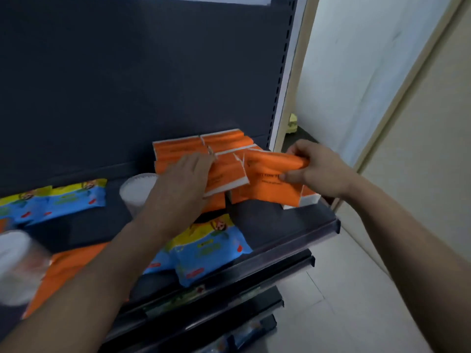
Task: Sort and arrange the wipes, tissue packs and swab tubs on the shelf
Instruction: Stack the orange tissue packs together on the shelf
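Several orange tissue packs (224, 142) are stacked at the back right of the dark shelf (293, 225). My right hand (316, 170) grips the top edge of one orange tissue pack (270, 179) at the front of the stack. My left hand (183, 174) lies flat with straight fingers against the packs on the stack's left side. Blue and yellow wipes packs lie at the shelf front (204, 250) and on the left (63, 200). A white swab tub (136, 189) stands behind my left wrist. Another swab tub (17, 266), blurred, is at the near left.
Another orange pack (63, 271) lies flat at the near left under my left forearm. Lower shelves (229, 296) with more packs show below. A white wall and pale floor (356, 301) are to the right. A yellow object (291, 123) sits behind the shelf upright.
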The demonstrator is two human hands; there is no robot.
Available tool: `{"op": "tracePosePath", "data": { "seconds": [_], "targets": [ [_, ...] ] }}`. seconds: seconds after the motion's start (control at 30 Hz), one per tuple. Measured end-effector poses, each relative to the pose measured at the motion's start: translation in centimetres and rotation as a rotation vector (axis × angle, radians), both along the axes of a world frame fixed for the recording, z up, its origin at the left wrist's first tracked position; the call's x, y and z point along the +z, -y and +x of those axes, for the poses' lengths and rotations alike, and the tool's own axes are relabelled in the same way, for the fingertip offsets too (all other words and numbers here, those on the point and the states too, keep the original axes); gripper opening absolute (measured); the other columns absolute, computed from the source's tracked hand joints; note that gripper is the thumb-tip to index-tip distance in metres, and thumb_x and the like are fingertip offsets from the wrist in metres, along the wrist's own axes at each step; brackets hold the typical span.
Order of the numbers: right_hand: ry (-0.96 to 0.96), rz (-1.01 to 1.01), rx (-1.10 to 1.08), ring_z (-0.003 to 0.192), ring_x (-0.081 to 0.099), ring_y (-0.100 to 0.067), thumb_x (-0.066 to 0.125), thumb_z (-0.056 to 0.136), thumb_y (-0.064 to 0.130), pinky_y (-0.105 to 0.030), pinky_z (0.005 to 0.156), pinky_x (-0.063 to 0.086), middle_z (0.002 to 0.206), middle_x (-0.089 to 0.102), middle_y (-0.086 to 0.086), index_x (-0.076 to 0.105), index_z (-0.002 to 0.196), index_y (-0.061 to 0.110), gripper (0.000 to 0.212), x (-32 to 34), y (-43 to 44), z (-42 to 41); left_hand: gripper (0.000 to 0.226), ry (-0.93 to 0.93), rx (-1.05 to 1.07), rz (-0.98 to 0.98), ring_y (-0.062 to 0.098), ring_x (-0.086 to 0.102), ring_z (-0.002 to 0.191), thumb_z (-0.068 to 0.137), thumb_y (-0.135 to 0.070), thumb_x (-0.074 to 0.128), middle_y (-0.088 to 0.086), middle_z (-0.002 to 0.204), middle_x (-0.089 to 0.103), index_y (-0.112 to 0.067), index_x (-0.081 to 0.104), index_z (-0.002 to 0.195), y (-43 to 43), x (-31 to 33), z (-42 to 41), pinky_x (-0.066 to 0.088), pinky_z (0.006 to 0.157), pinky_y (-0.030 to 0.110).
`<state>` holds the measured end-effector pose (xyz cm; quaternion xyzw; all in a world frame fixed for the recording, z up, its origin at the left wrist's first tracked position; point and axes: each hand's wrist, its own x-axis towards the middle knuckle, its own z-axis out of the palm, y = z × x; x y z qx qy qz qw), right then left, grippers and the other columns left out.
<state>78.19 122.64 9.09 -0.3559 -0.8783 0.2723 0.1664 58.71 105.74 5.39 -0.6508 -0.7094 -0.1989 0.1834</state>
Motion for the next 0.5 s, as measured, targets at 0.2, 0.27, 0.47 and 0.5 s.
{"op": "tracePosePath", "data": {
  "seconds": [0.2,0.27,0.47,0.5],
  "targets": [
    [0.037,-0.019,0.219,0.080,0.056,-0.007,0.074,0.076,0.032,-0.022,0.062,0.046,0.092,0.056,0.008,0.054,0.103,0.023,0.034,-1.2,-4.0,-1.0,0.043,-0.226,0.201,0.024,0.032,0.049,0.074,0.062,0.005,0.065,0.016,0.085,0.052,-0.009,0.043,0.096,-1.3,-2.4,1.7,0.038,0.064,0.040],
    [0.058,-0.017,0.274,0.084,0.056,-0.010,0.073,0.077,0.033,-0.021,0.064,0.045,0.098,0.056,0.007,0.053,0.105,0.023,0.036,-1.7,-4.6,-1.3,0.045,-0.238,0.260,-0.009,0.031,0.045,0.077,0.062,0.002,0.071,0.016,0.087,0.053,-0.008,0.044,0.098,-1.2,-3.2,1.9,0.031,0.067,0.039],
    [0.091,-0.014,0.343,0.093,0.056,-0.019,0.072,0.079,0.032,-0.031,0.075,0.047,0.106,0.055,0.002,0.052,0.108,0.021,0.037,-1.9,-5.3,-2.1,0.075,-0.055,0.358,-0.181,0.031,0.040,0.101,0.056,-0.039,0.084,0.014,0.110,0.051,-0.016,0.042,0.113,-0.9,-3.6,2.0,0.043,0.080,0.049],
    [0.101,-0.007,0.343,0.094,0.055,-0.019,0.071,0.080,0.032,-0.031,0.076,0.047,0.107,0.055,0.002,0.051,0.109,0.021,0.037,-1.9,-5.4,-2.2,0.079,0.004,0.355,-0.194,0.031,0.039,0.105,0.055,-0.047,0.082,0.013,0.114,0.049,-0.018,0.043,0.117,-0.7,-3.5,2.0,0.043,0.083,0.051]
  ]
}}
